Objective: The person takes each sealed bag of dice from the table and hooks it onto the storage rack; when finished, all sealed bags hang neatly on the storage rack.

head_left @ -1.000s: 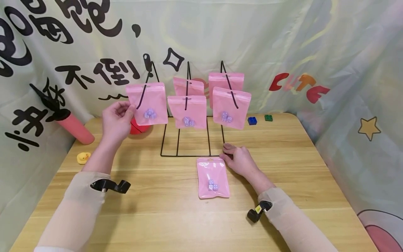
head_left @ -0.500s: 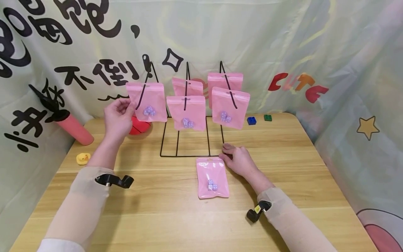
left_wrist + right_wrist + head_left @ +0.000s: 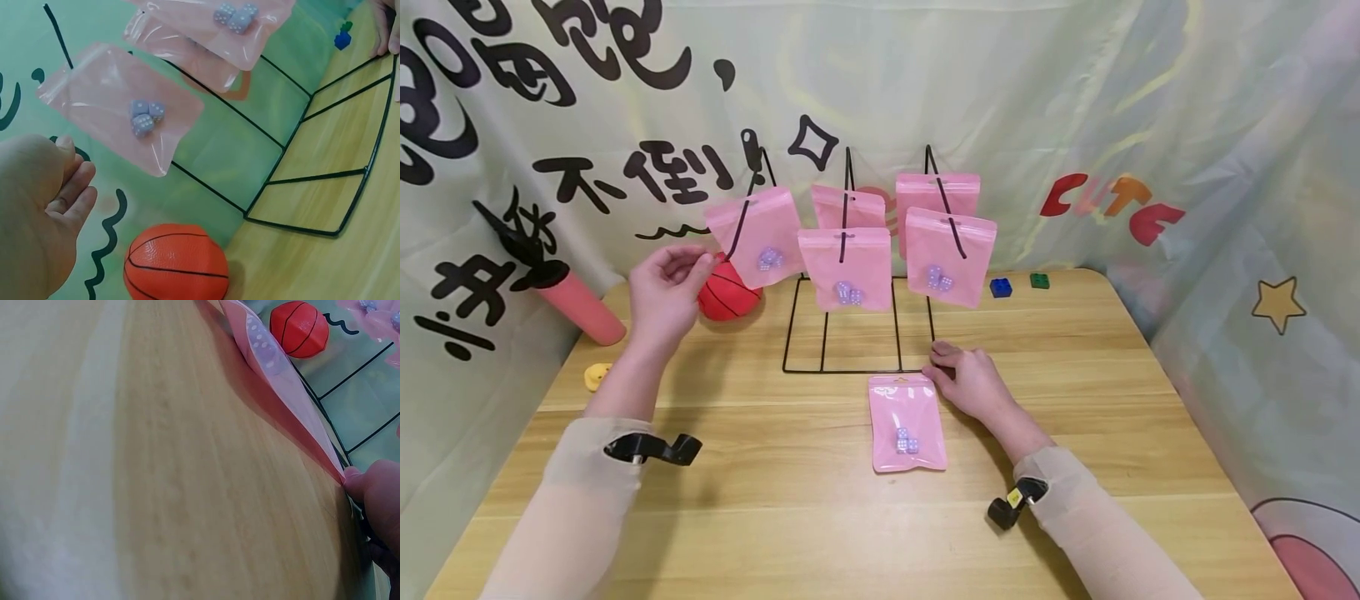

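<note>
My left hand (image 3: pixel 666 292) stands beside a pink zip bag (image 3: pixel 756 237) of dice that hangs tilted on the left hook of a black wire display rack (image 3: pixel 842 372). In the left wrist view its fingers (image 3: pixel 78 187) are loosely bent and apart from the bag, holding nothing. With my right hand (image 3: pixel 973 382) I grip the front right corner of the rack's base. Just in front of that corner lies another pink bag (image 3: pixel 917 412) with several dice, its upper edge right at my thumb (image 3: pixel 355 481). More pink bags (image 3: pixel 951 258) hang on the middle and right hooks.
A red toy basketball (image 3: pixel 727 296) sits behind my left hand. At the left are a yellow rubber duck (image 3: pixel 597 377) and a leaning pink tube (image 3: pixel 583 308) with a black top. Blue (image 3: pixel 1001 287) and green (image 3: pixel 1039 281) toy bricks lie at the back right.
My left hand has let go of the left bag and drawn back leftward. That bag has swung right and now hangs tilted. The right hand stays at the rack corner.
</note>
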Tool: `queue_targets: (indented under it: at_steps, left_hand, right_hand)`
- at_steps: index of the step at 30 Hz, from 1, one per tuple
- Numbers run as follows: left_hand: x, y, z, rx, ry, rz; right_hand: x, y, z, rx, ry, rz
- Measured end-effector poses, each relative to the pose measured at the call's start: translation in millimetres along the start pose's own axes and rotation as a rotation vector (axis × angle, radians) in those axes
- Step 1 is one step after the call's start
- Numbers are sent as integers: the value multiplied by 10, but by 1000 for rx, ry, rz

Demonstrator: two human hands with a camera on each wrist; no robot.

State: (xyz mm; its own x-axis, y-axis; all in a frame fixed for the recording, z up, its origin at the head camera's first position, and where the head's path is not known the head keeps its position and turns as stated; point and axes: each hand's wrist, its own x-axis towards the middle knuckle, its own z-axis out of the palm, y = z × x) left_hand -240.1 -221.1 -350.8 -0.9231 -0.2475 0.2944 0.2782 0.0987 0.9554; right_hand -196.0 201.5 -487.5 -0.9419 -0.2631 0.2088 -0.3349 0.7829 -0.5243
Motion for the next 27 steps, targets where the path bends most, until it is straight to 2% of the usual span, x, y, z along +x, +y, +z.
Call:
queue_targets:
  at_steps: [3,7,14,16,18,23,27]
  left_hand:
    - [-77,6,-71,67,-5,-26]
    - [-208,2,-163,151,-37,-28]
    - [-477,-27,-284,160,-113,-29]
    - [-560,-33,-292,177,-135,-34]
    - [-639,-42,-289,235,-164,-46]
    - [-814,-86,-236,331,-272,-102]
    - [-930,-151,-149,339,-350,-151]
  right_hand:
    - [1,-3,-1,-1,-4,4]
    - [5,-6,-1,1,-5,6]
    - [8,3,-2,5,4,-9]
    - [9,8,2,7,5,-11]
    - [9,12,2,9,6,-10]
    - [9,1,-8,8,2,-5]
    - [11,-7,-13,10,-3,-4]
